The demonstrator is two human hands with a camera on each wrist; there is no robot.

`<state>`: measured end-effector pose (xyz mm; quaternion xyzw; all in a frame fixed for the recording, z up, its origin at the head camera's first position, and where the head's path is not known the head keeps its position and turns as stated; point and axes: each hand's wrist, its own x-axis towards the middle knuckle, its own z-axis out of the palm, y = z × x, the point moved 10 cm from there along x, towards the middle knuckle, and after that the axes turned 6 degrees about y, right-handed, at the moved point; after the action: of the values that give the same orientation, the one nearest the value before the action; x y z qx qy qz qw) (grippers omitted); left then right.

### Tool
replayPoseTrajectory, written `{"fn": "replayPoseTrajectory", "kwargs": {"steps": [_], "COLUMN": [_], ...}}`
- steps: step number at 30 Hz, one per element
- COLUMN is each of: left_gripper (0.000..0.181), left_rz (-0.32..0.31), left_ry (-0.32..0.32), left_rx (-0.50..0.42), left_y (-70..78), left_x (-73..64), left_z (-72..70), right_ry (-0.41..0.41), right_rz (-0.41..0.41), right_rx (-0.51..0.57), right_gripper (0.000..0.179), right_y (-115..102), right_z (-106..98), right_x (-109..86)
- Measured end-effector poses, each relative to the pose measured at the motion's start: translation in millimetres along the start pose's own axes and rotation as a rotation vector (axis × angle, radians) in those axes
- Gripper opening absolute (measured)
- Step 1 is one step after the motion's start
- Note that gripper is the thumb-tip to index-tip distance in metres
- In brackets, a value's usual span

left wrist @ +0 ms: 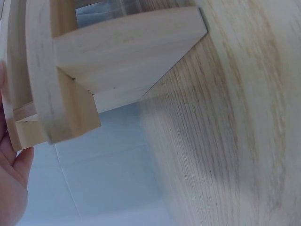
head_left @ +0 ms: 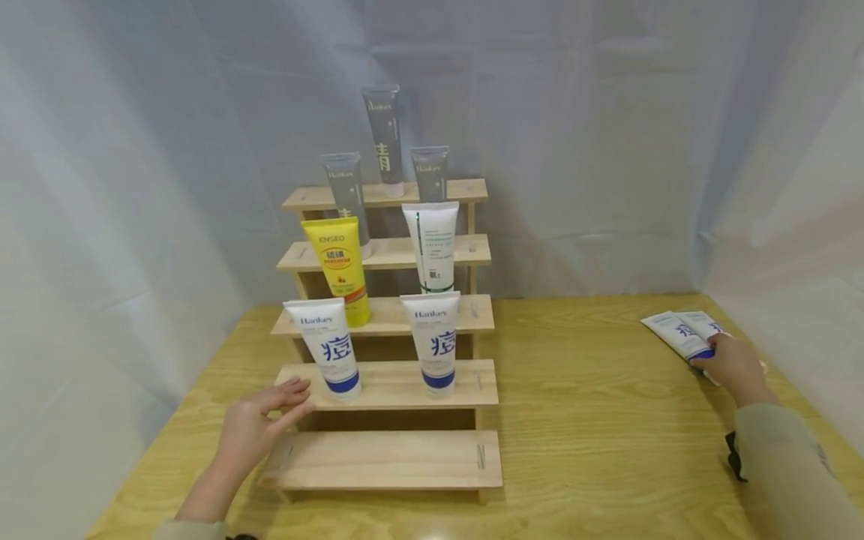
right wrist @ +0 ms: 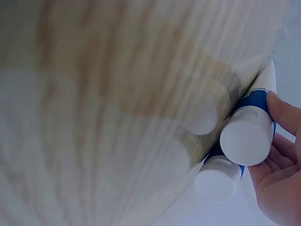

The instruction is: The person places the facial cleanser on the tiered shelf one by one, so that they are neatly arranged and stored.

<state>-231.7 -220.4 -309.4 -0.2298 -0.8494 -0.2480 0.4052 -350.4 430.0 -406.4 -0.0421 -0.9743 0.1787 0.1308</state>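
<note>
My left hand (head_left: 253, 424) touches the left end of the second-lowest tier of a wooden stepped stand (head_left: 398, 384), its fingers loosely extended. In the left wrist view part of that hand (left wrist: 13, 183) shows beside the stand's side boards (left wrist: 127, 52). At the far right, my right hand (head_left: 736, 367) pinches a white squeeze tube (head_left: 678, 335) with a blue band near its cap, thumb on one side and fingers on the other. A second, similar tube (head_left: 703, 324) lies beside it. In the right wrist view both white caps (right wrist: 247, 136) point toward the camera.
White-and-blue tubes (head_left: 324, 345) stand on the second-lowest tier. Higher up stand a yellow tube (head_left: 340, 270), a white tube with green print (head_left: 432, 247) and several grey tubes (head_left: 385, 139). The stand is on a wood-grain table (head_left: 594, 420), with pale curtains (head_left: 574, 150) behind.
</note>
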Motion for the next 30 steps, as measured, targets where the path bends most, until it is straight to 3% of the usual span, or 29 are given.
{"fn": "replayPoseTrajectory", "kwargs": {"steps": [3, 9, 12, 18, 30], "left_gripper": [0.023, 0.022, 0.023, 0.023, 0.022], "left_rz": [-0.002, -0.006, 0.004, -0.006, -0.019], "left_ry": [0.001, -0.005, -0.004, -0.008, -0.010], "left_rx": [-0.005, -0.010, -0.014, -0.003, -0.002], "left_y": [-0.2, 1.9, 3.3, 1.6, 0.8], "left_x": [0.1, 0.9, 0.9, 0.5, 0.9], "left_z": [0.4, 0.2, 0.1, 0.5, 0.0], "right_ry": [-0.018, -0.134, -0.162, -0.177, -0.197], "right_rz": [-0.016, 0.026, 0.040, 0.056, 0.065], "right_rx": [0.024, 0.029, 0.021, 0.042, 0.047], "right_gripper": [0.047, 0.070, 0.071, 0.064, 0.068], "right_y": [-1.3, -1.6, -2.7, -2.2, -5.4], "right_z": [1.8, 11.4, 12.2, 13.2, 16.1], "right_x": [0.4, -0.3, -1.3, -2.0, 0.1]}}
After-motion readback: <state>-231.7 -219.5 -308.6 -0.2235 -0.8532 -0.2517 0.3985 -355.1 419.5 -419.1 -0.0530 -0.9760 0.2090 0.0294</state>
